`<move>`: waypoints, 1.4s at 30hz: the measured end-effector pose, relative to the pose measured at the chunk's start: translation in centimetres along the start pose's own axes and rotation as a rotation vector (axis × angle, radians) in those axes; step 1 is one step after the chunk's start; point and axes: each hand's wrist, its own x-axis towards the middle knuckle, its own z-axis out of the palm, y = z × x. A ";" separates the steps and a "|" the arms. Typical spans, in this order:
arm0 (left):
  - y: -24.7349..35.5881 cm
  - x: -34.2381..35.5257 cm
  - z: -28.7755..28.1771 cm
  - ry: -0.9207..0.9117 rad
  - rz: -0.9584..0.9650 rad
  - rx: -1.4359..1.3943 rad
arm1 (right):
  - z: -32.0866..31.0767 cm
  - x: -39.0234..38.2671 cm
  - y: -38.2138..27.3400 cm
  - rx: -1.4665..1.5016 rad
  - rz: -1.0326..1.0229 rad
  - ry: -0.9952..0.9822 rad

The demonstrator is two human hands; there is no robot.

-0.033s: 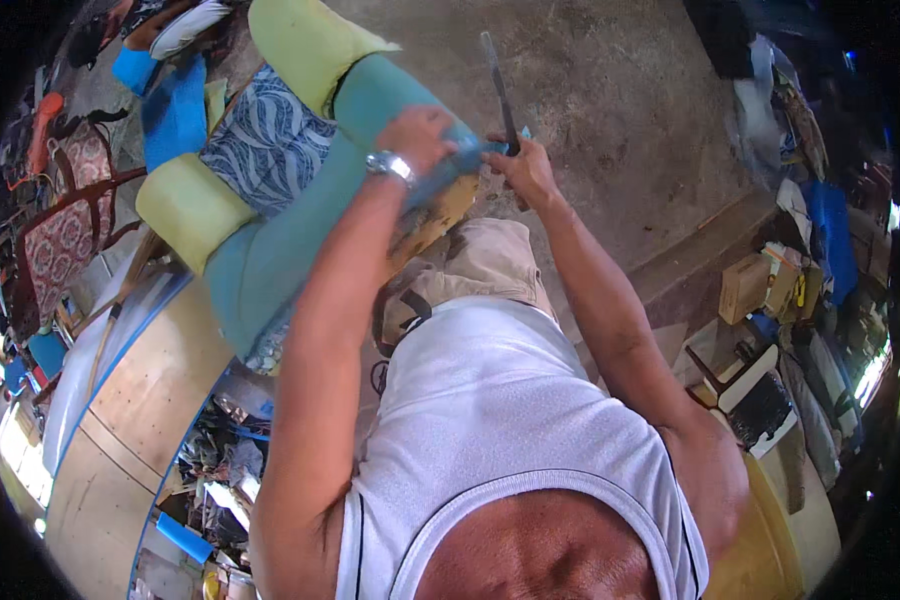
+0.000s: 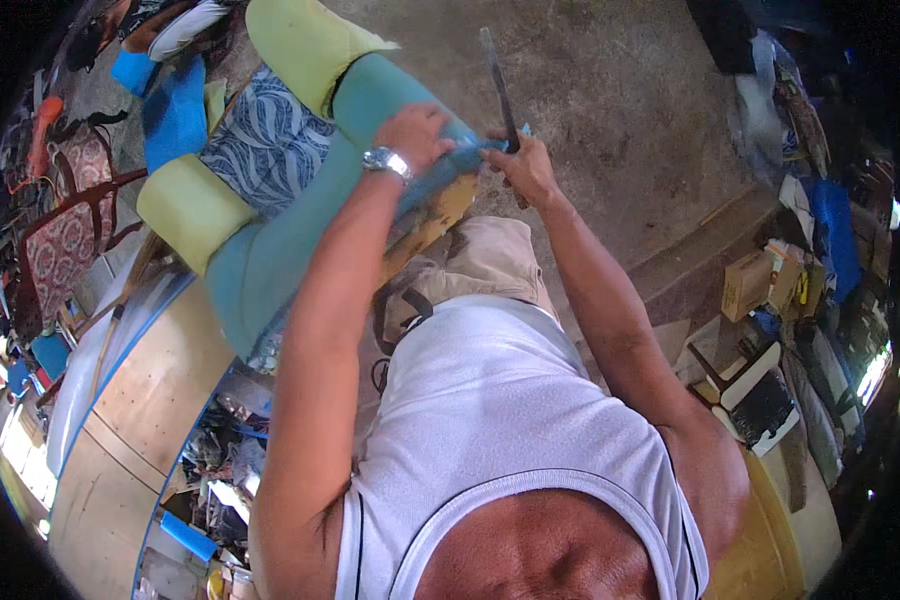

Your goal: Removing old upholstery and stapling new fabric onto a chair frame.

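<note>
A padded seat frame stands left of my legs, with blue-green foam (image 2: 300, 250) over its long side and yellow foam pads (image 2: 195, 205) beyond. My left hand (image 2: 413, 138), with a metal watch at the wrist, presses on the blue-green foam near its right end, fingers bent against it. At that end, my right hand (image 2: 530, 170) pinches a blue edge piece of the foam. The same hand grips a long, narrow dark tool (image 2: 498, 85), its blade pointing away from me; knife or scissors, I cannot tell. Below the foam, bare tan wood (image 2: 450, 205) shows.
Patterned blue fabric (image 2: 270, 135) covers the seat's inner part. At lower left lies a curved wooden panel (image 2: 160, 370) with blue edging. A red patterned chair (image 2: 70, 225) stands far left. Cardboard boxes (image 2: 745, 285) and a blue sheet (image 2: 830, 235) are at the right, beyond the concrete floor (image 2: 630, 110).
My left hand has shifted very slightly left along the foam. My right hand and the long tool stay nearly in place.
</note>
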 end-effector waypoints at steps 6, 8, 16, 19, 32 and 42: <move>1.7 0.7 1.2 -0.084 0.157 0.225 | -0.9 1.0 -0.5 0.042 0.051 -0.090; 1.6 0.5 1.7 0.160 0.233 0.180 | -0.9 0.9 0.1 0.107 0.026 -0.063; -1.8 3.3 2.8 -0.014 0.058 0.124 | -0.6 1.7 0.0 0.138 -0.022 -0.047; -3.1 4.4 2.5 -0.039 -0.025 -0.047 | -0.7 1.9 -1.2 0.271 -0.034 -0.123; -2.5 3.8 1.3 -0.107 -0.184 -0.347 | 3.5 7.2 -0.8 -0.352 -0.133 0.088; 5.6 -11.4 4.2 0.398 -0.041 -0.108 | 3.3 5.9 -1.7 -0.347 -0.157 0.142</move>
